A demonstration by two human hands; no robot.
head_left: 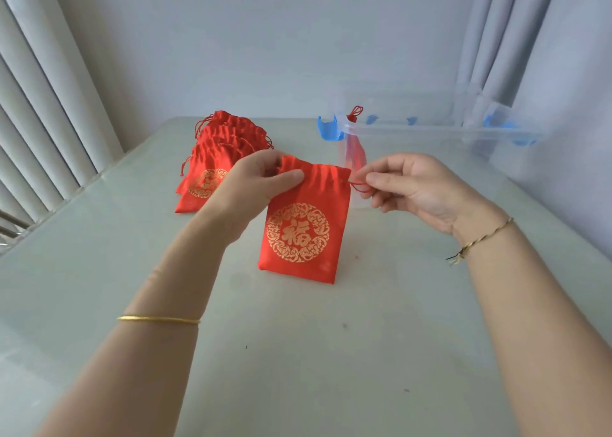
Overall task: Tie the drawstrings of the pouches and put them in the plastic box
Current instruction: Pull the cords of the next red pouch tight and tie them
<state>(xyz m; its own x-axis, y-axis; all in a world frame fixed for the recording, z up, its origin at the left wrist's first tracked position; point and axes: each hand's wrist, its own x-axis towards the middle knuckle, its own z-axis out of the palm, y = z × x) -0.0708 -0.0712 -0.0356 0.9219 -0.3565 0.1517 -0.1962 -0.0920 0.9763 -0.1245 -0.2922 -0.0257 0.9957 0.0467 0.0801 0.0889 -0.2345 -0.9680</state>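
Red pouch (303,224) hanging upright above the tabletop (298,354), long axis vertical, gathered mouth pointing up. Left hand (261,178) is pinching its top-left corner; right hand (407,185) is pinching the drawstring (359,187) beside its top-right corner.

Pouch stack (212,165) left of plastic box (430,132).
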